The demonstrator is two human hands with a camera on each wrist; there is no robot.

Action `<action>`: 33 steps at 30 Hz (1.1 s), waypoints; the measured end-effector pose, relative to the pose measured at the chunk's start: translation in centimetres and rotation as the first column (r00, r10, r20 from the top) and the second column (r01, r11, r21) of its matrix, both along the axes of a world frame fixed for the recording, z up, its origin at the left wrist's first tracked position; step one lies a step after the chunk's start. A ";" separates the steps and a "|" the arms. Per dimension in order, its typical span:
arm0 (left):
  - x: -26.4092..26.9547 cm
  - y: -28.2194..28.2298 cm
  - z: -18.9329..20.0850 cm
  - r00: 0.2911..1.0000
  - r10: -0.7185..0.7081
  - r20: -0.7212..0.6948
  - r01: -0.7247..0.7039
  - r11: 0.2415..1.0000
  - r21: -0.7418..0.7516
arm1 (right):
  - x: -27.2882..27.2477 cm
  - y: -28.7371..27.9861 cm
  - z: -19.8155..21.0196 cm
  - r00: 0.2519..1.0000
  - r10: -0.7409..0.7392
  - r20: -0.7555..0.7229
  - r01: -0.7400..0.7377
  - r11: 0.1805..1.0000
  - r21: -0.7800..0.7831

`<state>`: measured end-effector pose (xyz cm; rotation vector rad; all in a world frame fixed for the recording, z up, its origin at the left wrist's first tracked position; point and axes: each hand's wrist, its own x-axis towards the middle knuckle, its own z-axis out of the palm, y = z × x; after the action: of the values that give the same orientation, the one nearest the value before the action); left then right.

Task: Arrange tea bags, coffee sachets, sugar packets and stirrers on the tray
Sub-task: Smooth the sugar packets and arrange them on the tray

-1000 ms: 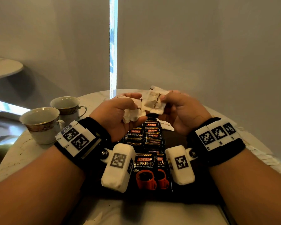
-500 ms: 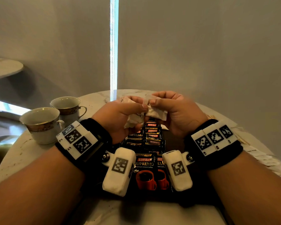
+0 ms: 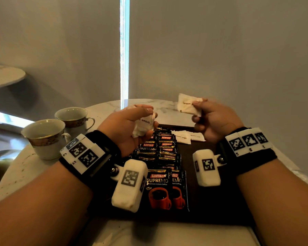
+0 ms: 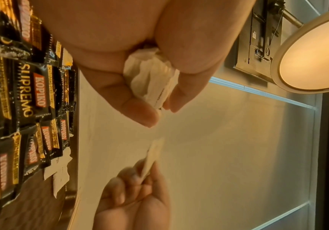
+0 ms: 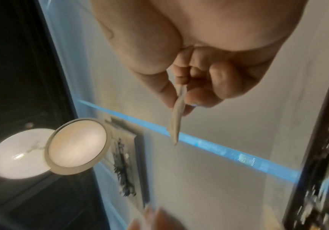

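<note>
A dark tray (image 3: pixel 199 174) lies in front of me with overlapping rows of black Kopiko coffee sachets (image 3: pixel 160 157) down its middle. Two white brown-sugar packets (image 3: pixel 185 137) lie at its far right. My left hand (image 3: pixel 130 125) grips a bunch of white sugar packets (image 3: pixel 143 126), also seen bunched between thumb and fingers in the left wrist view (image 4: pixel 151 80). My right hand (image 3: pixel 212 118) pinches a single sugar packet (image 3: pixel 188 105) by its edge, raised above the tray's far right; the right wrist view shows that packet (image 5: pixel 177 118) edge-on between thumb and fingers.
Two gold-rimmed teacups (image 3: pixel 59 130) stand on the marble table (image 3: pixel 16 171) left of the tray. A grey curtain wall rises just behind the table. A second small round table (image 3: pixel 4 75) sits at the far left.
My hands were together over the sachets, both on the packets. They have now parted: the right hand has drawn one packet away to the right and upward, and the left keeps the bunch.
</note>
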<state>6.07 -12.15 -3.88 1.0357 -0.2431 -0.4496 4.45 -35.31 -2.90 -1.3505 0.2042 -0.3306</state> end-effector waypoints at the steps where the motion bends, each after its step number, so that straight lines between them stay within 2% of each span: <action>1: 0.0 0.0 0.0 1.000 0.003 -0.002 -0.003 1.000 -0.003 | 0.5 -1.3 -0.6 0.997 -0.058 -0.046 0.059 0.998 0.011; 4: 0.1 0.0 0.0 1.000 0.014 -0.002 -0.014 1.000 -0.001 | 1.4 -4.1 -2.7 0.954 -0.188 -0.234 0.195 0.981 0.003; 9: 0.1 -0.1 -0.1 1.000 0.026 0.003 -0.026 1.000 0.003 | 1.8 -5.5 -5.5 0.864 -0.231 -0.447 0.243 0.969 -0.031; 21: 0.1 -0.2 -0.2 0.999 0.041 -0.016 -0.041 0.999 0.014 | 2.3 -6.1 -6.3 0.811 -0.279 -0.514 0.243 0.960 -0.139; 33: 0.2 -0.1 -0.3 0.999 0.045 -0.021 -0.045 0.999 0.016 | 1.6 -5.8 -5.6 0.756 -0.292 -0.586 0.151 0.948 -0.279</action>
<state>6.26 -12.26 -4.20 1.0491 -0.1976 -0.4223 6.07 -41.15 -8.47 -1.6246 0.9194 -0.0891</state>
